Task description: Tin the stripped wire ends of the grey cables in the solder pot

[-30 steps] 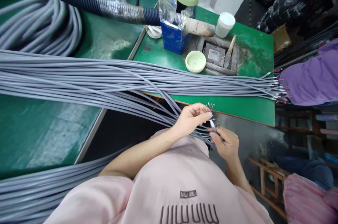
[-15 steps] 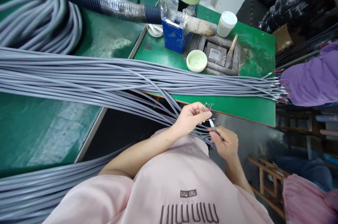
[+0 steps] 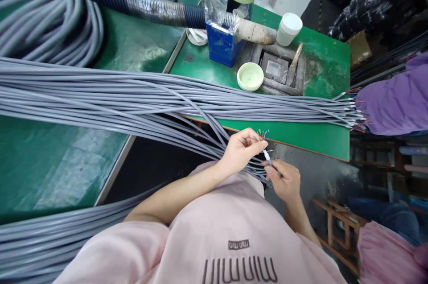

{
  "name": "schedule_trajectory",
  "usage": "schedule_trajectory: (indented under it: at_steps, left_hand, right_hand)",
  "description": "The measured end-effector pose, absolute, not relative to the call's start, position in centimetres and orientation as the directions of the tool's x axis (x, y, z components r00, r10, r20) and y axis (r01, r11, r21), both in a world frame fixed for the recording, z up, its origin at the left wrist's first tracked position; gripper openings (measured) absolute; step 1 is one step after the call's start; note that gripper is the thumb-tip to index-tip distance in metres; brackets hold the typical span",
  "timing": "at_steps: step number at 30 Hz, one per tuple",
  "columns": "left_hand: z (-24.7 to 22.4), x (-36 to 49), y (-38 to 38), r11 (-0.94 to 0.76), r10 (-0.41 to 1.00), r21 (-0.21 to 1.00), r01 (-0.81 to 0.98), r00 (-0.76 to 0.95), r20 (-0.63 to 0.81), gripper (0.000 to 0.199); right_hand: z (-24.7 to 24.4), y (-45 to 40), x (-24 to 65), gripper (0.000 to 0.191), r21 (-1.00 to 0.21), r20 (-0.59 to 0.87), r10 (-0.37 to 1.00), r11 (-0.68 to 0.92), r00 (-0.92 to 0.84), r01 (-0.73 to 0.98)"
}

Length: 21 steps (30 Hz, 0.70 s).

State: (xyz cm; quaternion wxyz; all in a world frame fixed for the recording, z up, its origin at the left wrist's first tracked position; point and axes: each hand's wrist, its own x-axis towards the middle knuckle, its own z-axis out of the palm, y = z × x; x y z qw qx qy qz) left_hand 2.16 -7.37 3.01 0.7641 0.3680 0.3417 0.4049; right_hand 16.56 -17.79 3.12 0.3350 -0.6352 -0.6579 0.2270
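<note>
My left hand [image 3: 243,146] is closed, thumb and fingers pinching the thin coloured wires [image 3: 262,135] that fan out of a grey cable's end. Their bare tips stick up past my thumb. Just below, my right hand [image 3: 285,179] is closed around the same grey cable [image 3: 270,163], under its white-wrapped end [image 3: 266,155]. More grey cables hang close behind both hands and drop off the table edge. On the table lies a long bundle of grey cables [image 3: 200,96], whose stripped ends with coloured wires point right.
A soldering pot [image 3: 274,67] with a brush [image 3: 294,64] across it sits on the green table [image 3: 327,65]. Near it are a pale green dish [image 3: 250,76], a white jar [image 3: 289,29], a blue box [image 3: 220,43] and a ribbed hose [image 3: 150,7]. A person's purple clothing [image 3: 394,96] is at right.
Both hands keep their hold on the cable and its wires, with only a very slight shift. The view has moved a little; nothing else visibly differs.
</note>
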Motion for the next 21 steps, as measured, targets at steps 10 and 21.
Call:
schedule_trajectory:
  at_steps: [10, 21]
  left_hand:
    - [2.67, 2.15, -7.54, 0.373, 0.891, 0.845, -0.383, 0.403, -0.210, 0.034]
    - [2.19, 2.22, -7.26, 0.453, 0.860, 0.799, -0.395, 0.430, -0.275, 0.032]
  right_hand:
    - [3.06, -17.69, 16.40, 0.020, -0.738, 0.132, 0.990, 0.063, 0.053, 0.672]
    - [3.24, -17.63, 16.25, 0.020, -0.744, 0.118, 0.991, 0.049, 0.058, 0.667]
